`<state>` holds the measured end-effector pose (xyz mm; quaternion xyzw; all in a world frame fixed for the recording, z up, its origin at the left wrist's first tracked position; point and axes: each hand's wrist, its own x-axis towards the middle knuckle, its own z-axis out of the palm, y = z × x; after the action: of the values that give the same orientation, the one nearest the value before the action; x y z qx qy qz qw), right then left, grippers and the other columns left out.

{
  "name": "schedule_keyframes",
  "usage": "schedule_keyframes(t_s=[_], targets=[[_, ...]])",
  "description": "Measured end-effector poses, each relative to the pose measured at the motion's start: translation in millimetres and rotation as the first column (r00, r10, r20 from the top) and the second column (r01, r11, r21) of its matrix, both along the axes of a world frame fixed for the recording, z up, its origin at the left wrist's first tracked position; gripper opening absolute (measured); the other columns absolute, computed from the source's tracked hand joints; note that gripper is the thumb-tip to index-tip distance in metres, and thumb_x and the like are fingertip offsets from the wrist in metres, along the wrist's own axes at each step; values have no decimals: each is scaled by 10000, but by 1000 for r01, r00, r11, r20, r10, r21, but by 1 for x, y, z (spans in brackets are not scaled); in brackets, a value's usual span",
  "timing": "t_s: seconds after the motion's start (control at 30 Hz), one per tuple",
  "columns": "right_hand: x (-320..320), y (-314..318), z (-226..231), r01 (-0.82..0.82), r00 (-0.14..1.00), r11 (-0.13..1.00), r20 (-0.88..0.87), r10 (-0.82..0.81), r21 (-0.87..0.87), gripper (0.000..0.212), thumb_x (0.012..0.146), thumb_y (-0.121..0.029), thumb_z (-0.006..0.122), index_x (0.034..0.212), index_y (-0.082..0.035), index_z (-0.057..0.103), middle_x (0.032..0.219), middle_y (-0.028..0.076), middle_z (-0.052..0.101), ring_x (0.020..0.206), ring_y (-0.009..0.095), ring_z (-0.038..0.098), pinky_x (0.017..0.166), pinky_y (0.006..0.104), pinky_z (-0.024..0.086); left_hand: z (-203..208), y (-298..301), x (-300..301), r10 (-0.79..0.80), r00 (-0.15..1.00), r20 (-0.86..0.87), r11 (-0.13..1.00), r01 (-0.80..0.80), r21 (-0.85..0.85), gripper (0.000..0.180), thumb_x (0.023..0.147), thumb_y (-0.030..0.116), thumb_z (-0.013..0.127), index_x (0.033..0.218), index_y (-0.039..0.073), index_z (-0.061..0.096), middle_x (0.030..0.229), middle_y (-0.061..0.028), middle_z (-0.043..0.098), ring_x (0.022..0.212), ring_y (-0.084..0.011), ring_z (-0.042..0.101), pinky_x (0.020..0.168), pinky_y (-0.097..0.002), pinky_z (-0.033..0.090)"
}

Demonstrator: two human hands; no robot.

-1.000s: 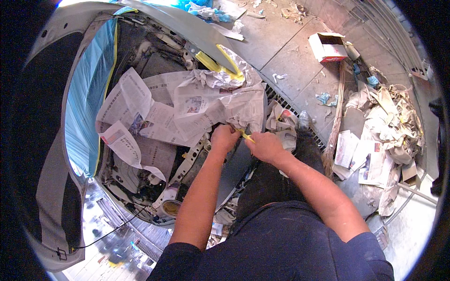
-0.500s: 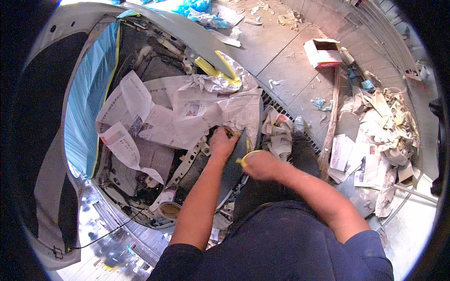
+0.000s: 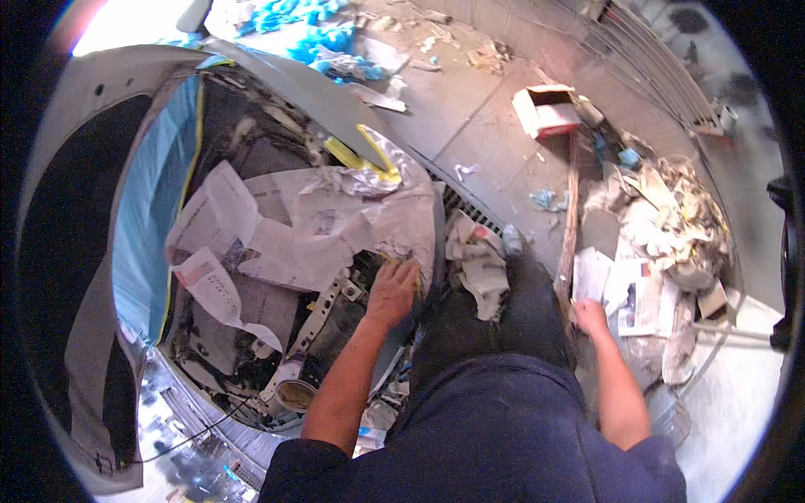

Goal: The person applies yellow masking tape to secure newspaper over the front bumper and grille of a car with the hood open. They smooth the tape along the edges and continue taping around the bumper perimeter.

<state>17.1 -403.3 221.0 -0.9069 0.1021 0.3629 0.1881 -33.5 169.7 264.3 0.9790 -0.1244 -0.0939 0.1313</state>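
Observation:
My left hand [image 3: 396, 292] lies with fingers stretched along the front edge of a car's open engine bay, at the edge of the newspaper sheets [image 3: 289, 222] spread over it. Yellow masking tape [image 3: 381, 159] sticks to the crumpled paper at the far corner. My right hand [image 3: 590, 317] is out to the right, away from the car, in front of loose printed sheets on the floor. Its fingers are curled closed, and what they hold is too small and blurred to make out. The tape roll cannot be made out.
Blue masking film [image 3: 155, 210] covers the opening at the left, beside the raised hood [image 3: 80, 251]. Right of me lies a heap of crumpled paper [image 3: 671, 218], with an open red-and-white box [image 3: 549, 113] beyond. A floor grate [image 3: 470, 210] runs past the car.
My right hand, which held a yellow tape roll near the car's edge, has swung out to the right. My left hand's fingers have flattened out on the edge. The view has shifted slightly.

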Motion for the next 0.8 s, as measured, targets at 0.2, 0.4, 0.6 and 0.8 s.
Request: schedule_keyframes(t_s=[0.2,0.4,0.6,0.8], targets=[[-18,1,-24,21,998,1000,54,-20,-13,518,1067,-407,600,977,71,775,931,338,761,935,514,765,851,598,559,29,-1,-5,292,925,-244,949,-313,-49,485,993,187,736,1450,40,669,1495,-194,679,1425,-422,600,1225,-518,488],[60,-50,-63,54,996,986,66,-65,156,548,1070,-425,577,947,80,751,887,331,752,800,466,775,813,566,584,45,-50,-51,700,666,-256,685,-728,-19,401,1028,228,744,1383,43,713,1387,-226,708,1326,-456,634,1137,-552,527],[226,-82,-96,8,987,997,156,-21,78,404,1040,-391,756,1164,-11,696,829,129,723,457,210,613,403,398,490,24,-146,-166,836,424,-348,436,-899,-48,387,1033,291,730,1335,48,737,1290,-233,742,1253,-469,670,1063,-563,558],[342,-10,-51,8,995,926,85,-43,377,532,1144,-234,614,1652,-88,555,820,86,664,500,166,550,435,325,489,-25,-272,-303,749,68,-659,189,-975,114,404,1059,357,685,1328,61,744,1153,-266,780,1111,-495,731,970,-571,595]])
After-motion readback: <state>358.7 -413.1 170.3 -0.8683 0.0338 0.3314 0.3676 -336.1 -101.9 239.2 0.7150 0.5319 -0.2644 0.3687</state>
